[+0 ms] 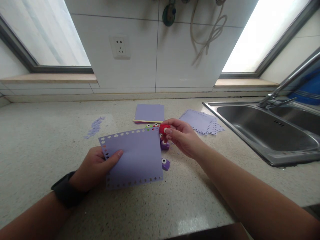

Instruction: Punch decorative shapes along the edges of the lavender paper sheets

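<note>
My left hand (96, 168) grips the left edge of a lilac paper sheet (135, 156), thumb on top; small shapes are punched along the sheet's borders. My right hand (182, 136) pinches a small red paper punch (163, 128) at the sheet's upper right corner. Two purple punches lie on the counter by the sheet's right edge, one (164, 145) under my right hand and one (165, 164) lower down. Part of a green punch (149, 126) shows just above the sheet's top edge.
A stack of lilac sheets (149, 113) lies behind, and punched sheets (201, 121) are fanned out to the right. A steel sink (265, 133) with a tap (280, 90) is at the right. Paper scraps (94, 127) lie to the left. A socket (120, 47) is on the tiled wall.
</note>
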Demonstrator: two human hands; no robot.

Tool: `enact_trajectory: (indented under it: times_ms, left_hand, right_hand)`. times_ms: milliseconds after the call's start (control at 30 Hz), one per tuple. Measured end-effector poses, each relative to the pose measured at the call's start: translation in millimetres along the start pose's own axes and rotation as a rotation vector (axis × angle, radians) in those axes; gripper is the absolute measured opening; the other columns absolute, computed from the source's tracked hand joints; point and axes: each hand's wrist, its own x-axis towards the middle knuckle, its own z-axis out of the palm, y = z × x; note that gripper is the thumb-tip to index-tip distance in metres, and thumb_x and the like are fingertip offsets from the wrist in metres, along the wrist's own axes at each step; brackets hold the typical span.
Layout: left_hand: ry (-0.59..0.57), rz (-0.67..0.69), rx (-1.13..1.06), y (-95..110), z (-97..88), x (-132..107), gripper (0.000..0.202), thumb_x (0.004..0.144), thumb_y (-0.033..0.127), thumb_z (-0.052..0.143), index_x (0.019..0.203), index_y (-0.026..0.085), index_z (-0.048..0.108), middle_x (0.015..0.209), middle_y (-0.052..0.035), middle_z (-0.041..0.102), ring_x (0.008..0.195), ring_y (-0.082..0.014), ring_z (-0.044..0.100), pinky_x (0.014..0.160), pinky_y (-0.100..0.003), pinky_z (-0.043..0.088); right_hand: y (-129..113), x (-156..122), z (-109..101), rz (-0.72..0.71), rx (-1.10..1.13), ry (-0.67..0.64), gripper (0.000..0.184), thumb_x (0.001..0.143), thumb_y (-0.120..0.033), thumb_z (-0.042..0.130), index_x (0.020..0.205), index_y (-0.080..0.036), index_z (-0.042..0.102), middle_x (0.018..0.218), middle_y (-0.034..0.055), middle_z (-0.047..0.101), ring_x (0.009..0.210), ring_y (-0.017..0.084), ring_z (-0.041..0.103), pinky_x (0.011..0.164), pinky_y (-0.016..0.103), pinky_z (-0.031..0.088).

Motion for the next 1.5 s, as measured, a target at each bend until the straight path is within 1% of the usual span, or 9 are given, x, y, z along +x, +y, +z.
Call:
enact_trajectory:
  times_ms: [300, 500, 700, 867, 1000, 1200, 1400, 1500]
  left_hand:
    - [-0.019, -0.006, -0.012, 0.6, -0.1, -0.7, 0.022, 0.086, 0.036, 0.068, 0.068, 0.024, 0.075, 0.07, -0.0004, 0.077, 0.061, -0.02, 0.068, 0.059, -0.027, 0.057]
    - [-0.008, -0.007, 0.012, 0.0, 0.4, 0.5, 0.023, 0.086, 0.037, 0.067, 0.07, 0.023, 0.075, 0.071, -0.0022, 0.078, 0.063, -0.0213, 0.069, 0.061, -0.029, 0.058]
    - [-0.007, -0.006, -0.002, 2.4, 0.7, 1.2, 0.021, 0.085, 0.035, 0.068, 0.068, 0.023, 0.074, 0.07, -0.002, 0.078, 0.061, -0.0216, 0.068, 0.057, -0.029, 0.057]
    - [0.002, 0.001, -0.005, 2.1, 0.9, 0.4, 0.02, 0.085, 0.035, 0.066, 0.072, 0.022, 0.076, 0.075, -0.0033, 0.08, 0.065, -0.0222, 0.07, 0.06, -0.029, 0.058]
    - [-0.004, 0.011, 0.007, 1.2, 0.4, 1.3, 0.022, 0.084, 0.036, 0.067, 0.069, 0.023, 0.075, 0.071, -0.0023, 0.078, 0.062, -0.0216, 0.069, 0.059, -0.029, 0.058]
    - [0.0, 0.009, 0.033, 0.8, -0.7, 0.0, 0.024, 0.086, 0.037, 0.066, 0.068, 0.023, 0.075, 0.072, -0.003, 0.079, 0.064, -0.0223, 0.071, 0.061, -0.029, 0.059]
    - [0.016, 0.012, 0.02, 3.3, 0.6, 0.5, 0.02, 0.083, 0.037, 0.068, 0.07, 0.023, 0.076, 0.072, -0.0025, 0.08, 0.063, -0.0227, 0.071, 0.06, -0.03, 0.06]
    - [0.015, 0.009, 0.026, 2.3, 0.8, 0.7, 0.021, 0.083, 0.037, 0.068, 0.068, 0.023, 0.075, 0.07, -0.0023, 0.079, 0.062, -0.0225, 0.071, 0.059, -0.03, 0.06]
  right_hand:
    - [-0.2, -0.2, -0.2, -0.009, 0.023, -0.009, 0.024, 0.08, -0.033, 0.088, 0.095, -0.02, 0.074, 0.086, 0.0015, 0.075, 0.07, 0.013, 0.068, 0.065, 0.028, 0.053]
    - [-0.1, -0.2, 0.8, 0.002, 0.004, -0.006, 0.026, 0.079, -0.034, 0.088, 0.096, -0.02, 0.074, 0.087, 0.0026, 0.075, 0.07, 0.014, 0.067, 0.066, 0.03, 0.053]
    - [-1.5, -0.7, 1.4, -0.001, 0.019, -0.008, 0.026, 0.079, -0.034, 0.088, 0.095, -0.021, 0.073, 0.086, 0.0016, 0.074, 0.069, 0.013, 0.065, 0.066, 0.029, 0.052]
    - [-1.5, -0.9, 1.6, 0.001, -0.002, -0.007, 0.025, 0.079, -0.034, 0.087, 0.095, -0.021, 0.074, 0.088, 0.0022, 0.074, 0.071, 0.014, 0.065, 0.066, 0.03, 0.052]
    - [-2.0, -1.3, 1.7, 0.002, 0.0, -0.008, 0.025, 0.079, -0.034, 0.087, 0.095, -0.021, 0.073, 0.086, 0.0012, 0.072, 0.071, 0.013, 0.064, 0.068, 0.03, 0.052]
    - [-2.7, -1.6, 1.9, -0.002, 0.005, -0.018, 0.026, 0.079, -0.034, 0.088, 0.096, -0.021, 0.073, 0.083, 0.0006, 0.073, 0.067, 0.012, 0.064, 0.067, 0.03, 0.052]
    - [-1.0, -0.9, 1.6, -0.002, -0.004, -0.009, 0.025, 0.08, -0.034, 0.087, 0.096, -0.021, 0.073, 0.085, 0.0012, 0.073, 0.071, 0.014, 0.065, 0.069, 0.031, 0.053]
    - [-0.9, -1.0, 1.2, 0.0, -0.011, -0.005, 0.025, 0.08, -0.035, 0.087, 0.096, -0.021, 0.073, 0.086, 0.0013, 0.073, 0.071, 0.014, 0.065, 0.068, 0.031, 0.053]
